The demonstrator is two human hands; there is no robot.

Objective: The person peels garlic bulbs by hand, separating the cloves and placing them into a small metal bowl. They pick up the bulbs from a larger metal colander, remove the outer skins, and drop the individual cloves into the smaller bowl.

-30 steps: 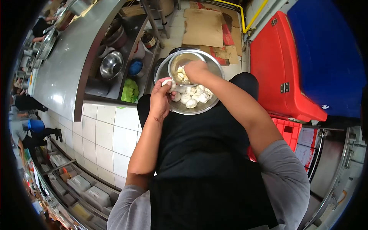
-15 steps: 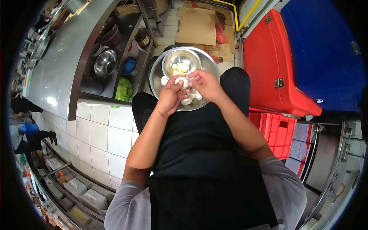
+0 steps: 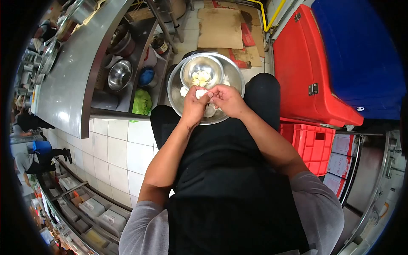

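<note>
A white garlic bulb (image 3: 201, 94) is held between both hands above a large steel bowl (image 3: 172, 90). My left hand (image 3: 194, 106) grips it from the left, thumb on top. My right hand (image 3: 229, 100) pinches its right side, fingertips close to the left thumb. Inside the large bowl stands a smaller steel bowl (image 3: 216, 68) with pale peeled garlic cloves (image 3: 201, 77) in it. More whole garlic (image 3: 210, 111) lies in the large bowl, partly hidden under my hands. The large bowl rests between my knees.
On the left is a steel table (image 3: 68, 72) with shelves holding bowls and a green bag (image 3: 142, 102). At right stand a red and blue cooler box (image 3: 297, 72) and a red crate (image 3: 309, 146). Flattened cardboard (image 3: 220, 29) lies ahead; another person (image 3: 40, 157) is far left.
My hands have drawn closer together around the garlic bulb, and the left hand has turned over it, covering more of it. The view has shifted slightly.
</note>
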